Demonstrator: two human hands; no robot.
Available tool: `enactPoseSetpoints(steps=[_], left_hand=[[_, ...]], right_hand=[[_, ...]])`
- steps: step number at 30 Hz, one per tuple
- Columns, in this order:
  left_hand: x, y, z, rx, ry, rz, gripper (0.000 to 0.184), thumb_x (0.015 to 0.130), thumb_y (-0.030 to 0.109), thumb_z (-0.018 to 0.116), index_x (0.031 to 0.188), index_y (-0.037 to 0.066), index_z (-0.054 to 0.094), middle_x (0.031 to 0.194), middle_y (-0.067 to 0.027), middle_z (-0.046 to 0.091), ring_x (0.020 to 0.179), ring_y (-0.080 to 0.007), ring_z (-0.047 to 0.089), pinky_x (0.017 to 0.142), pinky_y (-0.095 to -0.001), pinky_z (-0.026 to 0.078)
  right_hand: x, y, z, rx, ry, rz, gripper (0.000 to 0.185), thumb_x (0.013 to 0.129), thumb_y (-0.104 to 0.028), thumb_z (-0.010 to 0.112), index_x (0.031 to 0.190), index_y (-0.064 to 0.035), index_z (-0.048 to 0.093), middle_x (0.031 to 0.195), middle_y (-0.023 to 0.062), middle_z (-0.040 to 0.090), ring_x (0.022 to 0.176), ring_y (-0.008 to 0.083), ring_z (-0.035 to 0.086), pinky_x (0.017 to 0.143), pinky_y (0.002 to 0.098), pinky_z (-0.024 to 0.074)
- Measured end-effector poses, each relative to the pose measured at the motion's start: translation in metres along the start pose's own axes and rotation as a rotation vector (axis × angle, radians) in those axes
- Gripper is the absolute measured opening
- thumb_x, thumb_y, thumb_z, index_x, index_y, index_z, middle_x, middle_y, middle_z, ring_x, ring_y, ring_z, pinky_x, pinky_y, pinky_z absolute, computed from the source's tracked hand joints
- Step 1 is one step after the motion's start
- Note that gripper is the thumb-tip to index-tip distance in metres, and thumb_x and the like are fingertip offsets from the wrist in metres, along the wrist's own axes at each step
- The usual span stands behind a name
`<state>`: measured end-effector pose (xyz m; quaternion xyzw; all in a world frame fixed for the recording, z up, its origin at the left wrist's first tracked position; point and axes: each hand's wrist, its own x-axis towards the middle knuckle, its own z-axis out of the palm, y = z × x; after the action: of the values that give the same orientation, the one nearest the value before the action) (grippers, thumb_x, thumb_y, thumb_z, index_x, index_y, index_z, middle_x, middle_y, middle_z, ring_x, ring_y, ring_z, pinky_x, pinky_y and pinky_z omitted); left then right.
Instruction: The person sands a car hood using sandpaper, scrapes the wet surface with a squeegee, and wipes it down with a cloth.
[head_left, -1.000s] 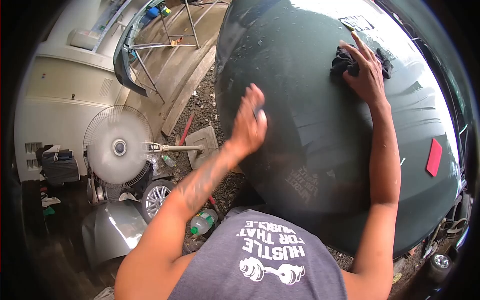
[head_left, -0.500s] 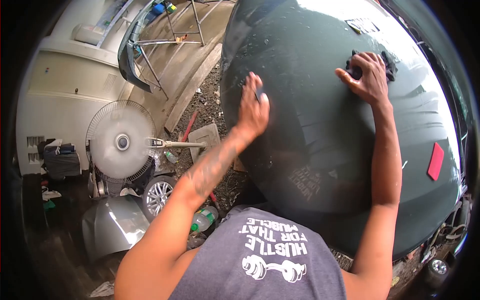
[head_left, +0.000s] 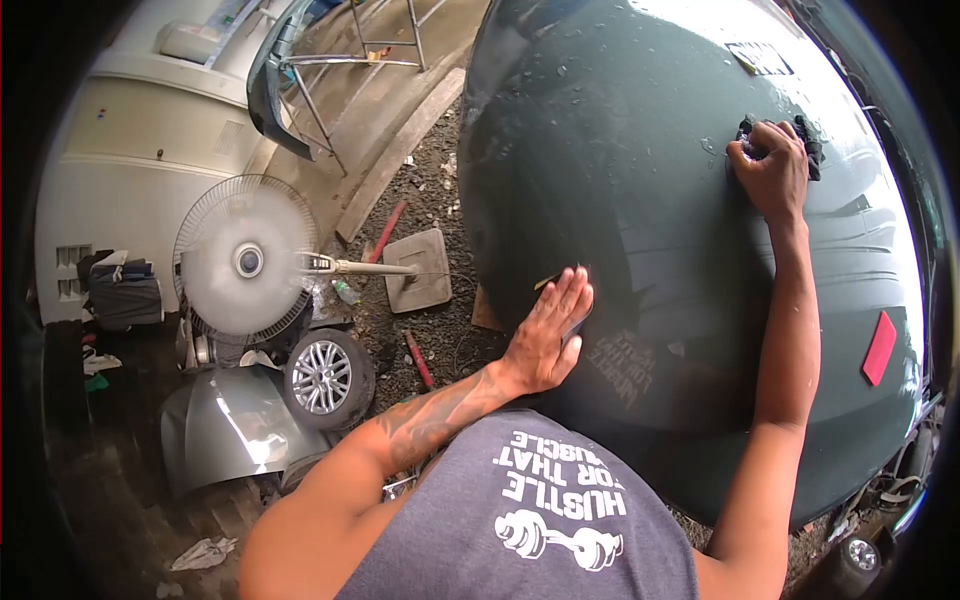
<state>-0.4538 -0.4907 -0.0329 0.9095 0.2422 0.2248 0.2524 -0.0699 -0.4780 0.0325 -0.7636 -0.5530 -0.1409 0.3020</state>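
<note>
A dark green car hood [head_left: 700, 290], wet with water drops, stretches out in front of me. My left hand [head_left: 548, 335] lies flat on its near left part, fingers together, pressing a thin sheet that looks like sandpaper [head_left: 546, 283]. Only the sheet's edges show; the palm hides the rest. Farther up on the right, my right hand [head_left: 775, 170] is closed around a bunched black cloth [head_left: 812, 150], which touches the hood. A red flat pad [head_left: 879, 348] rests on the hood's right side, beyond my right forearm.
At left stand a pedestal fan [head_left: 248, 260] with its square base [head_left: 418, 270], a wheel [head_left: 328, 380] and a silver car panel [head_left: 235, 420]. A metal stand [head_left: 330, 60] is at the upper left. A label-like patch [head_left: 760, 58] shows on the hood's far part.
My left hand has slid back toward my body along the hood with the sheet. The right hand has shifted slightly right and nearer with the black cloth, its thumb now tucked in.
</note>
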Motion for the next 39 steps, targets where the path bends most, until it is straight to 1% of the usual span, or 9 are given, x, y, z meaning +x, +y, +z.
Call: enactPoseSetpoints(steps=[3, 8, 13, 19, 23, 28, 31, 33, 39], left_hand=[[0.03, -0.037, -0.012, 0.047, -0.007, 0.069, 0.06, 0.101, 0.02, 0.034, 0.154, -0.009, 0.033, 0.162, -0.0305, 0.027, 0.153, -0.0442, 0.024, 0.126, -0.0519, 0.014], [0.089, -0.095, -0.008, 0.148, 0.193, -0.102, 0.061, 0.104, 0.022, 0.031, 0.157, -0.007, 0.024, 0.163, -0.0313, 0.023, 0.152, -0.0474, 0.023, 0.125, -0.053, 0.018], [-0.02, -0.006, 0.016, 0.069, -0.07, -0.011, 0.068, 0.101, 0.028, 0.035, 0.16, -0.005, 0.022, 0.166, -0.0276, 0.02, 0.155, -0.0439, 0.018, 0.125, -0.0534, 0.014], [0.06, -0.049, 0.009, 0.173, 0.244, -0.22, 0.066, 0.098, 0.02, 0.035, 0.156, -0.009, 0.026, 0.164, -0.0296, 0.024, 0.153, -0.0439, 0.023, 0.126, -0.0522, 0.017], [-0.025, 0.059, 0.027, 0.141, -0.277, 0.254, 0.073, 0.089, 0.021, 0.044, 0.154, -0.008, 0.032, 0.162, -0.0291, 0.029, 0.154, -0.0402, 0.025, 0.126, -0.0494, 0.018], [0.103, -0.009, 0.013, 0.209, 0.118, 0.042, 0.056, 0.098, 0.014, 0.043, 0.148, -0.011, 0.037, 0.158, -0.0324, 0.033, 0.149, -0.0455, 0.031, 0.123, -0.0524, 0.025], [0.085, 0.002, 0.016, 0.191, 0.137, -0.033, 0.06, 0.099, 0.018, 0.041, 0.151, -0.011, 0.033, 0.16, -0.0325, 0.028, 0.152, -0.0433, 0.026, 0.124, -0.0516, 0.022], [0.028, 0.049, 0.019, 0.366, -0.226, 0.059, 0.064, 0.096, 0.019, 0.038, 0.153, -0.01, 0.032, 0.162, -0.0298, 0.027, 0.152, -0.0433, 0.025, 0.125, -0.0509, 0.019], [0.082, -0.049, -0.002, 0.185, 0.067, -0.059, 0.055, 0.102, 0.015, 0.039, 0.152, -0.007, 0.035, 0.159, -0.0288, 0.035, 0.15, -0.0408, 0.031, 0.124, -0.0511, 0.023]], right_hand=[[0.003, 0.001, 0.0, 0.026, -0.014, 0.047, 0.022, 0.075, -0.025, 0.074, 0.077, -0.0038, 0.068, 0.084, 0.009, 0.071, 0.091, 0.0282, 0.064, 0.087, 0.0396, 0.0495], [0.0, -0.006, 0.008, -0.141, 0.2, -0.122, 0.037, 0.076, -0.029, 0.081, 0.111, -0.0159, 0.077, 0.134, 0.0036, 0.067, 0.131, 0.025, 0.056, 0.102, 0.0479, 0.0455], [-0.007, 0.003, 0.009, -0.126, -0.01, -0.105, 0.026, 0.077, -0.03, 0.08, 0.097, -0.0137, 0.075, 0.116, 0.0028, 0.072, 0.119, 0.0253, 0.062, 0.101, 0.0437, 0.045], [-0.002, -0.001, 0.013, -0.085, 0.12, -0.05, 0.02, 0.078, -0.031, 0.077, 0.081, -0.0119, 0.073, 0.095, 0.0043, 0.075, 0.106, 0.0262, 0.066, 0.096, 0.0408, 0.047], [0.002, 0.004, 0.018, -0.058, 0.163, -0.045, 0.02, 0.078, -0.031, 0.077, 0.081, -0.0123, 0.073, 0.095, 0.0047, 0.075, 0.103, 0.0274, 0.067, 0.094, 0.0409, 0.0482], [0.004, 0.006, 0.013, -0.046, 0.104, -0.066, 0.018, 0.08, -0.031, 0.077, 0.083, -0.0132, 0.074, 0.097, 0.0042, 0.075, 0.101, 0.0284, 0.068, 0.09, 0.0412, 0.0501], [0.005, 0.013, 0.016, -0.073, 0.106, -0.086, 0.019, 0.08, -0.032, 0.077, 0.085, -0.0139, 0.074, 0.099, 0.0031, 0.075, 0.105, 0.0275, 0.067, 0.092, 0.0405, 0.049], [0.007, 0.008, 0.017, -0.035, 0.128, -0.054, 0.019, 0.08, -0.033, 0.077, 0.085, -0.0141, 0.074, 0.1, 0.0028, 0.075, 0.107, 0.0269, 0.066, 0.094, 0.0402, 0.0482], [0.005, 0.005, 0.009, -0.027, 0.116, -0.074, 0.02, 0.081, -0.033, 0.077, 0.086, -0.014, 0.074, 0.102, 0.003, 0.075, 0.107, 0.0265, 0.067, 0.093, 0.04, 0.0489]])
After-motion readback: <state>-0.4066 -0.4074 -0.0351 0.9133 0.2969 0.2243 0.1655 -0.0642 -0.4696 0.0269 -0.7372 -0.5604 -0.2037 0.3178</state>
